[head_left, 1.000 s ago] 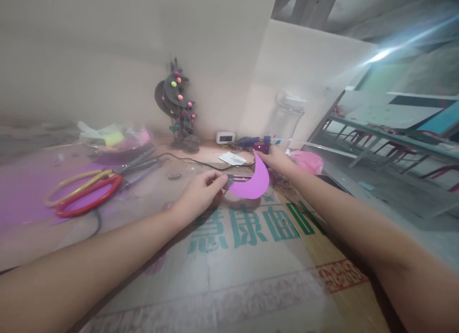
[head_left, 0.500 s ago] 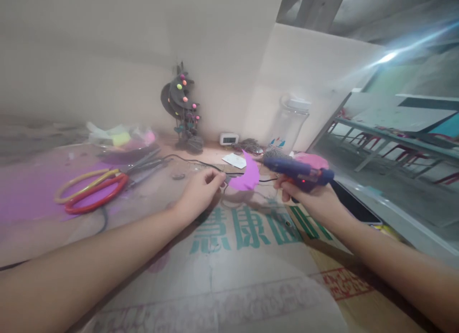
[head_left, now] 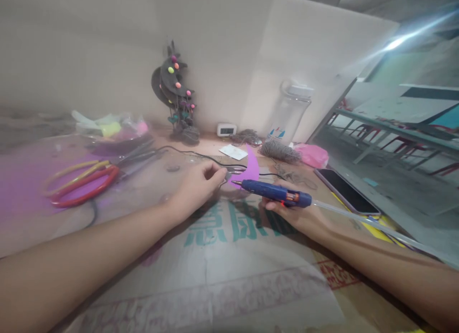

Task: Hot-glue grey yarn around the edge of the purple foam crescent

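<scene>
My left hand (head_left: 201, 187) pinches the lower end of a purple crescent-shaped cutout (head_left: 253, 163) between thumb and finger, and a small grey bit shows at the fingertips. In my right hand (head_left: 287, 213) is a blue hot glue gun (head_left: 274, 192), its fingers wrapped round the handle. The gun's metal nozzle points left and lies right by the crescent's lower part, close to my left fingertips; whether it touches I cannot tell. A clear glue stick (head_left: 344, 211) sticks out of the gun's back end.
Red-and-yellow-handled scissors (head_left: 86, 185) lie at left. At the back stand a grey moon ornament with coloured balls (head_left: 175, 89), a small digital clock (head_left: 226, 129) and a clear bottle (head_left: 289, 113). Grey yarn (head_left: 279, 150), a pink bundle (head_left: 313, 155) and a phone (head_left: 347, 192) lie at right.
The glue gun has come left and down, its nozzle now beside the crescent's lower end. The glue stick behind it has come into sight. My left hand still pinches the crescent.
</scene>
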The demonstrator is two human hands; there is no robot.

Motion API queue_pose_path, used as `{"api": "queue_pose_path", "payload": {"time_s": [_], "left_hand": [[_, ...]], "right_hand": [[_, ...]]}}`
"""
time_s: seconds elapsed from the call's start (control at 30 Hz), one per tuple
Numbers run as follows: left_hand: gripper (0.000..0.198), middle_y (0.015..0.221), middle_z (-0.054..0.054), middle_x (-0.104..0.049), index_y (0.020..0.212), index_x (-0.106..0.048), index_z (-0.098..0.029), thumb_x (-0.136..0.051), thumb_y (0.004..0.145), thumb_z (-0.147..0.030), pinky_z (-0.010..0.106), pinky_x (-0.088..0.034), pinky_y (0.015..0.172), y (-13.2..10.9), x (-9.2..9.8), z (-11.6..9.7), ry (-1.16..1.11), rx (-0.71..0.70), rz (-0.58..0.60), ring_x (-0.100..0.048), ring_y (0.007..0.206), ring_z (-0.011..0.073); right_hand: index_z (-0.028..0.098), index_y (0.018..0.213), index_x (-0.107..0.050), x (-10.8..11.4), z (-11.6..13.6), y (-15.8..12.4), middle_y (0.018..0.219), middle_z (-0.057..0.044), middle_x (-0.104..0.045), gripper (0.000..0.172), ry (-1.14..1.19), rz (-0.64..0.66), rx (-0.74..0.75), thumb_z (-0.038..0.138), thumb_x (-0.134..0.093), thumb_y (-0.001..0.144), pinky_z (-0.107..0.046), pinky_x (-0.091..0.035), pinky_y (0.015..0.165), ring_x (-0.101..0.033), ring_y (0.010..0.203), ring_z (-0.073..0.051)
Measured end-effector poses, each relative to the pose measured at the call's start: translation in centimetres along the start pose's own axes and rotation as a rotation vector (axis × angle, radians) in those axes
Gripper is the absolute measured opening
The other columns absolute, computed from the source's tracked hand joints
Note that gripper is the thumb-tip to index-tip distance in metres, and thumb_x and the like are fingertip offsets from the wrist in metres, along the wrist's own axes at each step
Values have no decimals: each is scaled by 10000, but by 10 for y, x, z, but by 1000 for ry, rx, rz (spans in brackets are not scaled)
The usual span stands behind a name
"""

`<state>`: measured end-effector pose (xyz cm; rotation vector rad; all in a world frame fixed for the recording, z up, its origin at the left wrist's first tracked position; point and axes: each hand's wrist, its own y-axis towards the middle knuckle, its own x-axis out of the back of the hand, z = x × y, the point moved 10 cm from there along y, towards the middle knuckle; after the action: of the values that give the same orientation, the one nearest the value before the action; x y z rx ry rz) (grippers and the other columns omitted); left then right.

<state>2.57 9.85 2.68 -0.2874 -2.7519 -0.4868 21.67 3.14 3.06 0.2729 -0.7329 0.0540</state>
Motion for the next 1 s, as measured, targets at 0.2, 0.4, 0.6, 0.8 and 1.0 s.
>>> {"api": "queue_pose_path", "payload": {"time_s": [0.2, 0.4, 0.6, 0.8, 1.0], "left_hand": [[246, 636, -23, -548, 641, -519, -184, -546, 829, -340, 250, -367, 593, -2, -3, -7, -2, -56, 36, -501, 614, 139], [228, 655, -20, -563, 662, -531, -182, -535, 832, -335, 252, -377, 615, -3, -5, -7, 18, -44, 51, -518, 641, 143], [232, 651, -24, -554, 667, -525, -183, -523, 837, -340, 257, -375, 611, -4, -5, -7, 48, -26, 58, -515, 636, 139], [227, 644, -29, -541, 659, -520, -180, -527, 835, -324, 255, -371, 612, -4, -6, -8, 60, -35, 59, -508, 633, 131], [229, 644, -25, -554, 660, -530, -177, -527, 837, -322, 251, -375, 598, -4, -6, -8, 51, -38, 58, -504, 616, 128]], "right_hand": [[221, 746, -566, -1, -4, 0, 671, -10, -622, 337, -13, -6, -22, 532, -694, 723, -298, -426, 560, -561, 614, -181], [216, 743, -556, -1, -2, 0, 660, 7, -585, 279, -37, -9, 2, 467, -677, 754, -281, -414, 560, -530, 609, -161], [208, 776, -578, -2, -2, 0, 697, -3, -610, 296, -46, 11, 12, 482, -686, 751, -278, -417, 576, -550, 636, -165], [208, 772, -577, -3, -5, 0, 681, -2, -609, 302, -31, 9, -46, 485, -690, 733, -273, -402, 559, -542, 613, -160], [207, 761, -576, -3, -2, 0, 689, -10, -606, 299, -58, 23, -40, 489, -670, 731, -277, -402, 566, -537, 636, -170]]}}
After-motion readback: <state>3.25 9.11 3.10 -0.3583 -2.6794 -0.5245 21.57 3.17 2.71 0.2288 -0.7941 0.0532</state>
